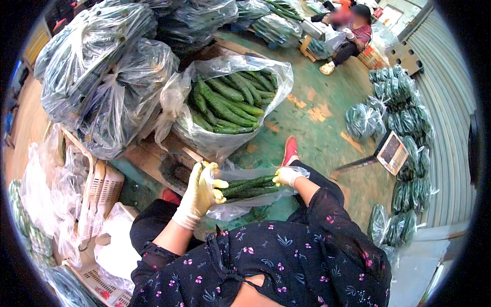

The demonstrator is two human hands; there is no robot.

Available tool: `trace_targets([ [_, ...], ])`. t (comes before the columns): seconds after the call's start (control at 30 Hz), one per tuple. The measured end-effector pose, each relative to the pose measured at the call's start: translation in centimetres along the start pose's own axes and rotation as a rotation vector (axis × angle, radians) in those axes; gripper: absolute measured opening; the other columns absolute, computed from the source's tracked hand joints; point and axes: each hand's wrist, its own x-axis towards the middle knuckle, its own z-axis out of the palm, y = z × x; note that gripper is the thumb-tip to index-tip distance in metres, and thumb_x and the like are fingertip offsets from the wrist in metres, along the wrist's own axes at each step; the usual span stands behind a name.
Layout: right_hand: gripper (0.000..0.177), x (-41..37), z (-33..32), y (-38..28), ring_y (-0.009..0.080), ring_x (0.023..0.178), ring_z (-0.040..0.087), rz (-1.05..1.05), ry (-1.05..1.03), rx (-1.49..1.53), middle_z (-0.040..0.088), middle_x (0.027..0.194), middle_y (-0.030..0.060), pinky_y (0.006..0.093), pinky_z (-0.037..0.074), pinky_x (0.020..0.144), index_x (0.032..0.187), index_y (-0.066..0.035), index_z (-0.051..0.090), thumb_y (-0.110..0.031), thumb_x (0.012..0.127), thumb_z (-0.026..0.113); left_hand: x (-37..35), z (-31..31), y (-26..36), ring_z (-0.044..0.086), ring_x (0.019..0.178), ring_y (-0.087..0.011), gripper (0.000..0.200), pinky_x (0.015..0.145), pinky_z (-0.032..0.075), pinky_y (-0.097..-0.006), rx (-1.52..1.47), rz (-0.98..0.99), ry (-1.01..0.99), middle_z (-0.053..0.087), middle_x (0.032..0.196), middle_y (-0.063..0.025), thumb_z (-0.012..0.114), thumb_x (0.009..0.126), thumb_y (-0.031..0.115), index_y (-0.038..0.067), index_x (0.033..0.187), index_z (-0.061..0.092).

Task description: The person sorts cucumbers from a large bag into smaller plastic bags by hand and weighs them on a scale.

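A clear plastic bag [240, 209] with several long green cucumbers [248, 187] stretches between my hands, in front of my knees. My left hand [197, 197], in a pale yellow glove, is at the left end of the cucumbers, its fingertips curled against them. At the other end, my gloved right hand [288, 176] is closed on the bag and the cucumber ends; its palm side is hidden. Just beyond stands a large open plastic sack [217, 146], its mouth spread around a heap of loose cucumbers [225, 100].
Big filled plastic sacks [102, 77] are piled at the left. A pale crate [99, 197] draped with plastic bags stands nearer. Bagged cucumbers [409, 163] line the shutter wall, beside a scale display [393, 153]. Another person [353, 38] sits at the back.
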Motion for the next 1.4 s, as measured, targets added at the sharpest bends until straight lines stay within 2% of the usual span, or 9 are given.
trace_targets([
  [0.23,0.038,-2.9,0.4,-1.0,0.0310,0.077,0.065,-0.172,0.340,-0.285,0.067,0.079,0.0135,0.0407,0.049,0.070,0.086,-0.007,0.068,-0.044,0.081,0.058,-0.1,-0.3,-0.3,0.057,0.049,-0.0228,0.068,0.053,0.049,-0.0394,-0.035,0.000,-0.028,0.064,0.080,-0.0139,0.035,0.084,0.070,0.017,0.127,0.042],
  [0.57,0.026,-4.2,-0.2,-1.9,0.0248,0.075,0.064,-0.465,-0.101,-0.414,0.068,0.081,0.0072,0.0386,0.049,0.068,0.087,-0.011,0.067,-0.035,0.080,0.059,0.0,0.0,-0.1,0.056,0.049,-0.0210,0.065,0.055,0.048,-0.0370,-0.042,-0.011,-0.020,0.063,0.080,-0.0151,0.040,0.084,0.069,0.017,0.124,0.041],
  [0.8,0.020,-3.5,-10.1,-2.2,0.0043,0.057,0.050,-0.581,-0.266,0.710,0.065,0.078,0.0004,0.0190,0.038,0.050,0.096,-0.008,0.068,-0.019,0.083,0.057,0.2,-0.2,-0.6,0.056,0.050,-0.0202,0.066,0.050,0.047,-0.0342,-0.029,-0.010,-0.029,0.063,0.079,-0.0139,0.034,0.087,0.067,0.017,0.129,0.041],
  [0.87,0.054,-2.7,-12.7,0.5,0.0161,0.101,0.058,-0.551,0.732,0.809,0.058,0.117,0.0139,0.0307,0.047,0.088,0.131,0.000,0.044,-0.009,0.080,0.058,-0.2,0.2,-0.7,0.055,0.049,-0.0200,0.066,0.050,0.047,-0.0343,-0.023,-0.022,-0.012,0.064,0.079,-0.0139,0.035,0.086,0.067,0.017,0.129,0.042],
  [0.9,0.060,-3.6,-13.0,-0.2,0.0170,0.111,0.052,-0.454,0.625,0.936,0.053,0.124,0.0142,0.0316,0.040,0.097,0.135,-0.003,0.040,-0.007,0.079,0.060,-0.1,0.6,-0.7,0.055,0.049,-0.0199,0.066,0.050,0.047,-0.0343,-0.012,-0.043,-0.011,0.064,0.079,-0.0138,0.035,0.086,0.067,0.017,0.128,0.042],
  [0.93,0.059,-3.9,-14.1,-1.0,0.0149,0.106,0.054,-0.035,0.872,0.339,0.055,0.121,0.0110,0.0299,0.043,0.093,0.135,-0.006,0.043,-0.007,0.078,0.061,0.0,0.4,-1.0,0.055,0.049,-0.0199,0.065,0.052,0.047,-0.0353,-0.013,-0.046,-0.027,0.065,0.079,-0.0137,0.037,0.085,0.068,0.018,0.125,0.043],
  [1.03,0.044,-2.5,-13.2,-5.8,0.0220,0.100,0.062,-0.494,0.799,0.556,0.065,0.106,0.0138,0.0309,0.047,0.088,0.120,-0.010,0.057,-0.021,0.077,0.060,0.1,0.7,-1.0,0.056,0.050,-0.0205,0.062,0.053,0.046,-0.0363,-0.027,-0.058,-0.038,0.065,0.079,-0.0140,0.038,0.085,0.067,0.019,0.124,0.043],
  [1.17,0.041,-0.5,-12.6,-13.9,0.0260,0.100,0.062,-0.505,0.779,0.124,0.065,0.106,0.0128,0.0343,0.047,0.089,0.113,-0.009,0.062,-0.028,0.077,0.060,0.6,0.5,-1.2,0.057,0.051,-0.0210,0.061,0.054,0.046,-0.0363,-0.010,-0.059,-0.039,0.065,0.079,-0.0143,0.038,0.085,0.067,0.021,0.123,0.043],
  [1.4,0.045,6.2,-12.9,-18.9,0.0311,0.098,0.061,-0.503,0.775,0.190,0.064,0.105,0.0148,0.0385,0.047,0.086,0.112,-0.009,0.062,-0.037,0.077,0.060,0.3,0.7,-1.2,0.057,0.051,-0.0214,0.059,0.054,0.047,-0.0342,-0.017,-0.078,-0.042,0.064,0.080,-0.0157,0.037,0.086,0.066,0.022,0.126,0.041],
])
